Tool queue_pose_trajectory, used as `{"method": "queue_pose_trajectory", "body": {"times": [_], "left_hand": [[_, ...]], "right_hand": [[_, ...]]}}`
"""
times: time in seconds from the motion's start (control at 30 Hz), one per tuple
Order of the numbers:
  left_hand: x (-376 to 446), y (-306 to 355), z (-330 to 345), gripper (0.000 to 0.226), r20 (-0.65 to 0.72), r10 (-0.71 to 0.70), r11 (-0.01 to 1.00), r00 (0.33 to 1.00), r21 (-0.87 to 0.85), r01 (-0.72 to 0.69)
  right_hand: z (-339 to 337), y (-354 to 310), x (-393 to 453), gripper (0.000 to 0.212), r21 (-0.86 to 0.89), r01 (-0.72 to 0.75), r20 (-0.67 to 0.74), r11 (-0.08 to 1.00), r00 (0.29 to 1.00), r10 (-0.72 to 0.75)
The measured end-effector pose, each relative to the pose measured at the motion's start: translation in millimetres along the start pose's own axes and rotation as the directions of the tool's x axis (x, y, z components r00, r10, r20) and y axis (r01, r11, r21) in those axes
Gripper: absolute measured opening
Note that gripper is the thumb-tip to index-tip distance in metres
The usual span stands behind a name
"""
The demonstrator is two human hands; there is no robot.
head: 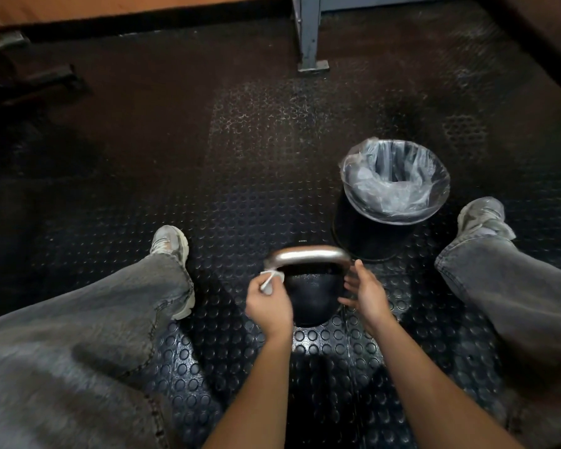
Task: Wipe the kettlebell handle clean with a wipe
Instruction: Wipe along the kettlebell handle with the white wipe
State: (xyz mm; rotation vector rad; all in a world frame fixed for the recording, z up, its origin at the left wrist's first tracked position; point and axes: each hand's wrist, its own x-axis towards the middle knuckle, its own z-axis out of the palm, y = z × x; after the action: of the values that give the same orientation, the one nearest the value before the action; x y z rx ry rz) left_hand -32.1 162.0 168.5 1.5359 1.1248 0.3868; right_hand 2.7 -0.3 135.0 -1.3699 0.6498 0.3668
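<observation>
Centrally, near the viewer, a black kettlebell stands on the studded rubber floor between the person's spread legs in grey jeans. Its bare metal handle arches across the top. Left hand: grip closed, pinching a white wipe that touches the left end of the handle. Right hand: grip open, fingers loosely spread just beside the right flank of the kettlebell; contact with it cannot be told. A black waste bin with a clear plastic liner stands just beyond the kettlebell, to the far right. A grey metal post rises at the far edge.
</observation>
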Motion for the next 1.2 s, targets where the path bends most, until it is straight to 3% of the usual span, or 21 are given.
{"method": "queue_pose_trajectory", "body": {"times": [0.07, 0.1, 0.17, 0.27, 0.3, 0.37, 0.43, 0.5, 0.6, 0.67, 0.77, 0.87, 0.93, 1.0, 1.1, 1.17, 1.2], "left_hand": [[11, -4, 1, 0.01, -0.051, -0.245, 0.962, 0.968, -0.141, 0.236], [15, -3, 2, 0.009, -0.044, -0.291, 0.938, 0.956, -0.212, 0.275], [14, 7, 4, 0.002, -0.041, -0.249, 0.95, 0.968, -0.204, 0.235], [-5, 27, 2, 0.001, -0.005, 0.034, 0.998, 0.999, -0.049, -0.034], [-10, 29, 2, 0.002, 0.054, 0.205, 0.979, 0.977, -0.003, -0.206], [-15, 24, 1, 0.008, 0.191, 0.472, 0.872, 0.861, 0.045, -0.488], [-11, 14, 0, 0.013, 0.226, 0.53, 0.833, 0.818, 0.044, -0.552], [-9, 8, -1, 0.014, 0.162, 0.431, 0.897, 0.888, 0.032, -0.441], [-3, 5, -4, 0.008, 0.007, 0.053, 0.999, 0.999, -0.011, -0.053], [5, 5, -3, 0.007, -0.044, -0.127, 0.987, 0.991, -0.105, 0.122], [13, 9, 1, 0.011, -0.036, -0.235, 0.956, 0.971, -0.191, 0.225], [10, 20, 2, 0.01, -0.066, -0.212, 0.967, 0.975, -0.154, 0.2], [4, 29, 0, 0.006, -0.065, -0.137, 0.986, 0.988, -0.103, 0.13], [-6, 32, -2, 0.005, -0.009, 0.04, 0.998, 0.999, -0.041, -0.041], [-19, 26, -2, 0.012, 0.2, 0.289, 0.955, 0.936, 0.007, -0.296], [-15, 15, 0, 0.014, 0.175, 0.223, 0.973, 0.959, 0.011, -0.229], [-11, 10, 1, 0.012, 0.103, 0.111, 0.994, 0.989, 0.0, -0.111]], "right_hand": [[0, 0, 0, 0.051, -0.003, 0.002, 0.0, 1.0, 1.0, -0.002], [0, 0, 0, 0.051, -0.001, 0.001, 0.0, 1.0, 1.0, -0.001], [0, -1, 0, 0.051, 0.003, -0.003, -0.001, 1.0, 1.0, 0.003], [1, 0, 0, 0.05, 0.017, -0.005, -0.005, 1.0, 1.0, 0.005], [1, 0, 0, 0.049, 0.021, -0.004, -0.005, 1.0, 1.0, 0.005], [1, 0, 0, 0.048, 0.022, -0.004, -0.006, 1.0, 1.0, 0.004], [0, 0, 0, 0.048, 0.019, -0.008, -0.005, 1.0, 1.0, 0.008], [0, 0, 0, 0.048, 0.021, -0.005, -0.007, 1.0, 1.0, 0.006], [-2, 1, 1, 0.046, 0.024, -0.013, -0.005, 1.0, 1.0, 0.014], [-3, 4, 4, 0.038, 0.014, -0.02, -0.014, 1.0, 1.0, 0.02], [-3, 10, 6, 0.035, -0.07, -0.046, -0.001, 0.997, 0.999, 0.046], [1, 17, 1, 0.035, -0.08, -0.093, 0.033, 0.992, 0.995, 0.096], [2, 21, 2, 0.046, -0.124, -0.092, 0.039, 0.988, 0.994, 0.097], [2, 20, 2, 0.052, -0.167, -0.068, 0.039, 0.984, 0.996, 0.075], [2, 17, 1, 0.051, -0.175, -0.053, 0.03, 0.983, 0.998, 0.059], [0, 16, 1, 0.052, -0.178, -0.047, 0.043, 0.983, 0.998, 0.056], [-1, 17, 1, 0.052, -0.179, -0.054, 0.045, 0.982, 0.997, 0.063]]}}
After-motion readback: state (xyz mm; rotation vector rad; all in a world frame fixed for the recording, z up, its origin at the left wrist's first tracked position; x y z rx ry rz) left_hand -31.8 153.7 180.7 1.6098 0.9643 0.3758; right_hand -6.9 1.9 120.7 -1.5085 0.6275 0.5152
